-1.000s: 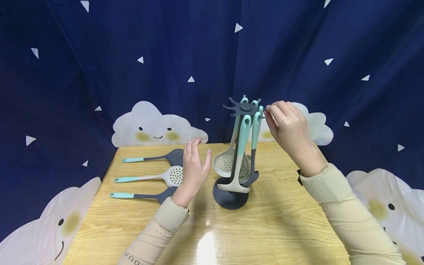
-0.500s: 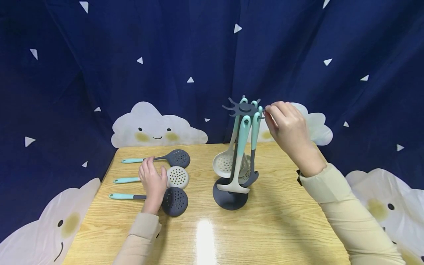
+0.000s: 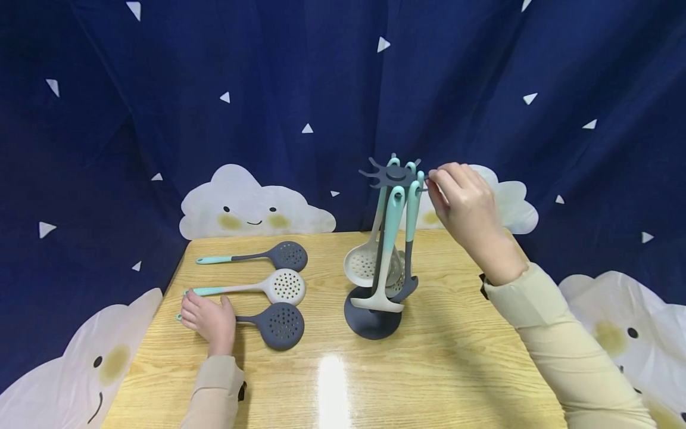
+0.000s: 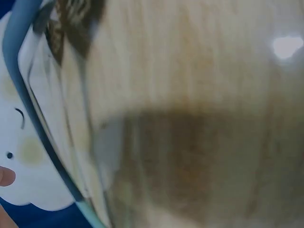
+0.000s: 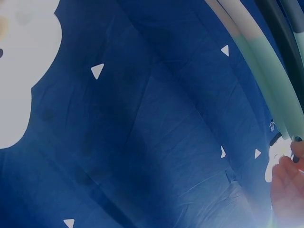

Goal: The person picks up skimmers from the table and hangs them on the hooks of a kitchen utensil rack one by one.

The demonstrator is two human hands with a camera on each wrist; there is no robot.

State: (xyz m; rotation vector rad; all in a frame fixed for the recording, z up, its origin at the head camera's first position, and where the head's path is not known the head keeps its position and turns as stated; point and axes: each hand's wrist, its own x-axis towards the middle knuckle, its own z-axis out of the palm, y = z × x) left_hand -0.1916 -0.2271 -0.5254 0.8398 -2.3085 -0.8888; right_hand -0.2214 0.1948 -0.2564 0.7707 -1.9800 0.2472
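Observation:
My left hand (image 3: pixel 208 319) lies over the turquoise handle of the nearest dark skimmer (image 3: pixel 283 325) on the table; its fingers are loosely bent and mostly cover the handle. In the left wrist view, my thumb tip (image 4: pixel 6 176) stands apart from a dark shaft (image 4: pixel 45 135). A pale skimmer (image 3: pixel 286 287) and another dark skimmer (image 3: pixel 289 256) lie behind, handles to the left. At the right, my right hand (image 3: pixel 465 205) pinches a hook at the top of a dark utensil stand (image 3: pixel 372 325). Several turquoise-handled utensils hang there, including a pale skimmer (image 3: pixel 361 265).
The wooden table (image 3: pixel 418 381) reaches back to a dark blue curtain (image 3: pixel 343 89) with white triangles and cloud shapes. A pale utensil (image 3: pixel 378 302) hangs at the front of the stand, and a dark one (image 3: pixel 409 286) on its right.
My left hand has moved left from beside the stand, across the skimmers, and come down at the nearest one's handle. My right hand has kept its pinch on the stand's hook.

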